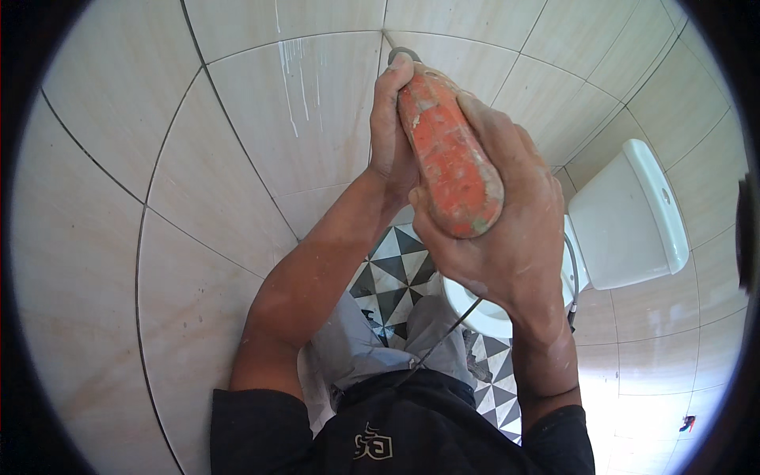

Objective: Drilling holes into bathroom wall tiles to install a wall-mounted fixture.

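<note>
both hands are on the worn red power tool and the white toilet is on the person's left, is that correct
The side is wrong: the head view shows the white toilet on the person's right. The left hand and right hand are both on the worn red power tool.

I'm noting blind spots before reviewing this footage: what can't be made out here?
All in the head view:
- Underside of the orange power tool: hidden by its own body and the right hand.
- Left hand: most fingers hidden behind the tool.
- Toilet bowl: partly covered by the right hand.
- Cable: lower end lost against the black shirt.
- Dark object: cut off at the right rim.
</note>
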A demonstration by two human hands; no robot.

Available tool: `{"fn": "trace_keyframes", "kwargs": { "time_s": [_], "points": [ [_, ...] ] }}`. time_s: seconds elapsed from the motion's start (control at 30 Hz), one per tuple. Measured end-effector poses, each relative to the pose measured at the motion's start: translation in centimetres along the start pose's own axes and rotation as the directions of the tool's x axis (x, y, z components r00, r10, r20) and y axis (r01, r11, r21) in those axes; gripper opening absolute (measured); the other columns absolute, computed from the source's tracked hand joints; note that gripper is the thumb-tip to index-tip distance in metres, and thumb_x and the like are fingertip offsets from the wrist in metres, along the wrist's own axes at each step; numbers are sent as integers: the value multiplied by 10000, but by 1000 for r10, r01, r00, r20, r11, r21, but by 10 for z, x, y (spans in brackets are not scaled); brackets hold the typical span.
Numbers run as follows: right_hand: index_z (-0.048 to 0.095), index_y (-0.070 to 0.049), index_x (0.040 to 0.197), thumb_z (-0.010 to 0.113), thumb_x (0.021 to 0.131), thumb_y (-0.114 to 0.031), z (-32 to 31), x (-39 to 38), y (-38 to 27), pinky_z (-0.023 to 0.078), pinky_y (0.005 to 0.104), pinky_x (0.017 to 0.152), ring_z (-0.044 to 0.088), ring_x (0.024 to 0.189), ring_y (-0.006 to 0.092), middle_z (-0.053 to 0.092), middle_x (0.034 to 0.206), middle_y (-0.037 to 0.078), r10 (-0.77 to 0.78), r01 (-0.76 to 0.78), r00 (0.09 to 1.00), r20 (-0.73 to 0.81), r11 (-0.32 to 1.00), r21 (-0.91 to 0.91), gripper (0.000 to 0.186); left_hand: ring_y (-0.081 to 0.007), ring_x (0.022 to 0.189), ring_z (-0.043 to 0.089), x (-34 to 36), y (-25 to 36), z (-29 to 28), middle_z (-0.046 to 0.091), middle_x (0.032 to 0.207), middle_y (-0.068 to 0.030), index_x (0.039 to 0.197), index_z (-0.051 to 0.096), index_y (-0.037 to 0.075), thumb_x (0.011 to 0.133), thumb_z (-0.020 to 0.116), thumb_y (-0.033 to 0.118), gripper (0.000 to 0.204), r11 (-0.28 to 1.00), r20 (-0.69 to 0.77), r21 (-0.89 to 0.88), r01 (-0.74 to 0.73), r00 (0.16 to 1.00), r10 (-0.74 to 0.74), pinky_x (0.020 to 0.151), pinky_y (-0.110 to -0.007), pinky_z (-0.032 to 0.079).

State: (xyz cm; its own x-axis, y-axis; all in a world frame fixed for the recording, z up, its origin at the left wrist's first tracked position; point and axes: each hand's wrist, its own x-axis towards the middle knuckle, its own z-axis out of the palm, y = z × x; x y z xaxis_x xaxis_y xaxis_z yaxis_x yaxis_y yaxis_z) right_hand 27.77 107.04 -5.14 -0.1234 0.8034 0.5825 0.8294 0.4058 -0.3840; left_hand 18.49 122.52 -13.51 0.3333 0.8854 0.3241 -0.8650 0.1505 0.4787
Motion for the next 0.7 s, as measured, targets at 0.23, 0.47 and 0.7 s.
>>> {"fn": "trace_keyframes", "kwargs": {
  "time_s": [0.23, 0.47, 0.7],
  "points": [
    [602, -52, 1401, 829, 725, -175, 1, -1, 0, 587, 456, 930, 732, 1069, 394, 703, 1207, 202, 13, -13, 1000, 10, 1000, -11, 723, -251, 832, 730, -1, 1, -2, 729, 932, -143, 1036, 687, -2, 911, 508, 777, 808, 998, 11, -24, 53, 999, -52, 814, -389, 631],
    [574, -56, 1419, 823, 731, -198, 5, -2, 2, 599, 470, 899, 730, 1050, 418, 692, 1198, 211, -16, 16, 1000, 7, 999, -40, 745, -280, 811, 740, 1, -1, -6, 736, 937, -163, 1051, 673, -31, 907, 493, 793, 856, 996, 48, -60, 64, 997, -61, 787, -390, 642],
    [561, -58, 1422, 820, 736, -191, 6, -3, 3, 607, 491, 858, 726, 1026, 445, 682, 1193, 223, -7, 8, 1000, 25, 1000, -28, 745, -218, 814, 666, -14, 8, 13, 682, 883, -122, 938, 623, 67, 1004, 469, 607, 566, 993, 93, -89, 82, 993, -74, 782, -371, 578]
  ]
}}
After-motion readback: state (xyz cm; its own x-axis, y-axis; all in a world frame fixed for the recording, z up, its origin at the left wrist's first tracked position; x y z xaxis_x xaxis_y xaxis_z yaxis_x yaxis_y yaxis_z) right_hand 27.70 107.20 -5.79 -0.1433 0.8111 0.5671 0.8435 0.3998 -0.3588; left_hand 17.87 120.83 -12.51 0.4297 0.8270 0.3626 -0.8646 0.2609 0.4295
